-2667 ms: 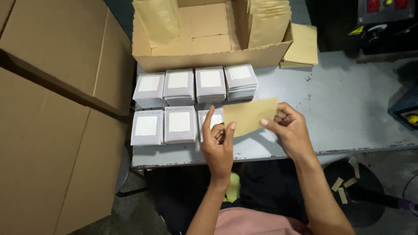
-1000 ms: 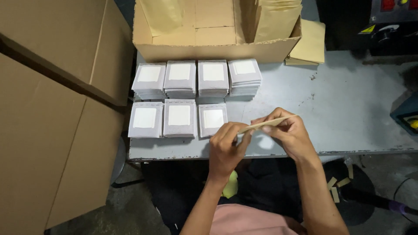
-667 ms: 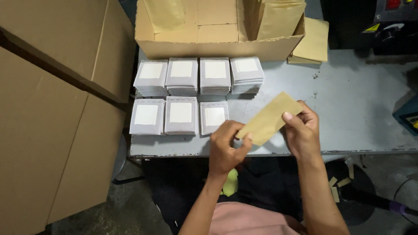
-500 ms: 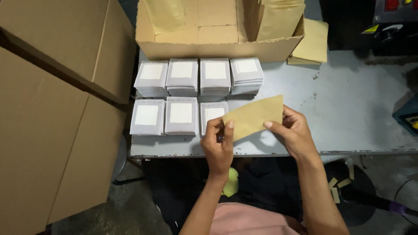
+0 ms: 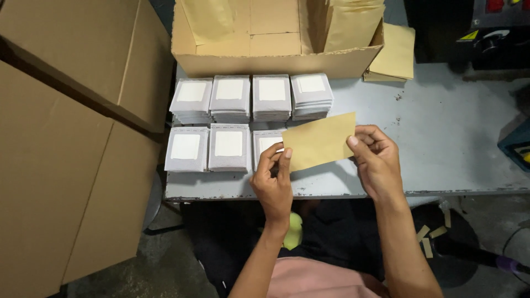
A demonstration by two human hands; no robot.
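Note:
I hold a flat brown paper envelope over the near edge of the grey table. My left hand pinches its lower left corner. My right hand grips its right end with thumb and fingers. Just behind the envelope lie stacks of grey-white square packets in two rows. The envelope covers part of the nearest right stack.
An open cardboard box holding brown envelopes stands at the back of the table. A small pile of brown envelopes lies right of it. Large cardboard cartons stand at the left. Dark machines sit at the right.
The envelope was turned edge-on between both hands, then flipped flat to face me. It now lies level, held at both ends, slightly further left than before.

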